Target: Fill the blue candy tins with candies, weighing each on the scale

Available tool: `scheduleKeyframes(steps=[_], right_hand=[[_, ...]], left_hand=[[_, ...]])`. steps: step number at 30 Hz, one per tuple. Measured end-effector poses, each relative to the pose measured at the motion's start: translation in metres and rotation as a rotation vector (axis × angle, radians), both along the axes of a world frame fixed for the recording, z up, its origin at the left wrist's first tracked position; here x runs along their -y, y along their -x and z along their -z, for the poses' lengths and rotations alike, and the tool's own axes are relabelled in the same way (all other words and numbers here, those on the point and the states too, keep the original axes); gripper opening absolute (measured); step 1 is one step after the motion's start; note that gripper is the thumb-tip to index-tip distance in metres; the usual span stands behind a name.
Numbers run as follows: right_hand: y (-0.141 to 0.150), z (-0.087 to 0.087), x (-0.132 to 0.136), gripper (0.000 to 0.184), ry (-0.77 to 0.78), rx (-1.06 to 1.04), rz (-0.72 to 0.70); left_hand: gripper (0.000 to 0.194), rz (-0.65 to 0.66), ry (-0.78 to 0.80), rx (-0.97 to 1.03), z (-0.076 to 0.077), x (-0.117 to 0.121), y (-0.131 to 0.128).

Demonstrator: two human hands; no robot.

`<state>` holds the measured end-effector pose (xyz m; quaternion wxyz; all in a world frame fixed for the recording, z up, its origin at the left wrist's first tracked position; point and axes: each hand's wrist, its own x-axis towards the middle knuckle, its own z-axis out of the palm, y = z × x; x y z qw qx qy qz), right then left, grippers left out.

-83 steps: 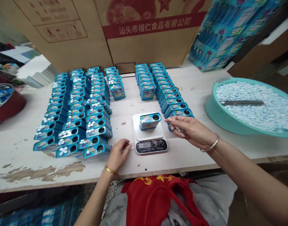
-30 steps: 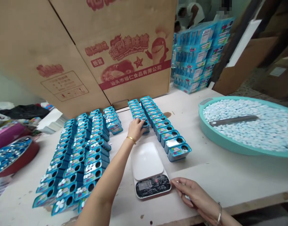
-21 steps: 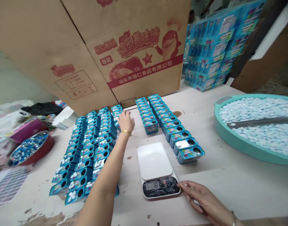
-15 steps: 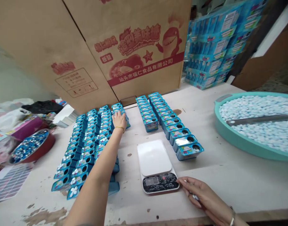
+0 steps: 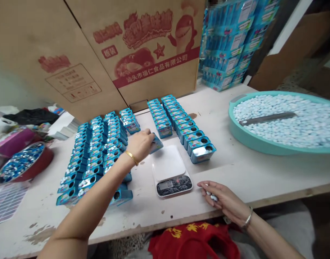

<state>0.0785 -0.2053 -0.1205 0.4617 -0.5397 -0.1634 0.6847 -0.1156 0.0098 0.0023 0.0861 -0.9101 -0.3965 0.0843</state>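
Note:
My left hand (image 5: 141,144) grips a small blue candy tin (image 5: 156,144), held tilted at the back left corner of a white digital scale (image 5: 168,163). The scale's display panel faces me. Several white candies (image 5: 212,196) lie in the curled fingers of my right hand (image 5: 221,198), just right of the scale's front. Rows of blue tins, many with white candies on their tops, stand left of the scale. Behind it and to its right, two more rows of blue tins (image 5: 193,135) show dark round holes in their lids.
A turquoise tub (image 5: 235,126) full of white candies, with a long flat blade (image 5: 267,118) on them, stands at the right. A large cardboard box (image 5: 143,86) and wrapped blue packs (image 5: 224,46) rise behind. At the left sits a red bowl (image 5: 43,160) of shiny blue wrappers.
My left hand has come back from the far end of the left rows toward the scale with a blue tin. My right hand stays by the scale with candies. The view has shifted.

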Motion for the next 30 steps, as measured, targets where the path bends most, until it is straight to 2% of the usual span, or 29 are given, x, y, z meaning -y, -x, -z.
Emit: scheduleKeyframes(steps=[2,4,8,11,13,15,17,20,25,30], right_hand=[[0.001,-0.001,0.0,0.041,-0.02,-0.007,-0.014],[0.001,-0.003,0.001,0.041,-0.039,-0.013,-0.038],[0.001,-0.008,0.005,0.041,-0.057,-0.011,-0.074],[-0.002,-0.012,0.008,0.04,-0.044,-0.024,-0.075],[-0.003,-0.013,0.01,0.04,-0.028,-0.035,-0.072],[-0.004,-0.013,0.01,0.04,-0.012,-0.039,-0.071],[-0.004,-0.012,0.009,0.041,0.002,-0.036,-0.073],[-0.002,-0.013,0.006,0.042,0.004,-0.009,-0.087],[0.004,-0.019,-0.002,0.041,-0.016,0.052,-0.144],[0.01,-0.023,-0.009,0.04,0.003,0.086,-0.175]], left_hand=[[0.015,0.088,0.065,-0.02,0.0,0.026,-0.015],[0.016,0.126,0.109,-0.023,0.005,0.043,-0.029],[0.031,0.1,0.144,-0.018,0.014,0.049,-0.04],[0.044,0.091,0.132,0.118,0.011,0.048,-0.03],[0.036,0.051,0.123,0.28,0.009,0.052,-0.016],[0.019,-0.039,0.125,0.459,0.013,0.059,0.002],[0.011,-0.134,0.134,0.618,0.024,0.07,0.021],[0.012,-0.256,0.178,0.757,0.051,0.088,0.047],[0.013,-0.401,0.331,0.769,0.099,0.117,0.072],[0.016,-0.487,0.417,0.771,0.123,0.135,0.08]])
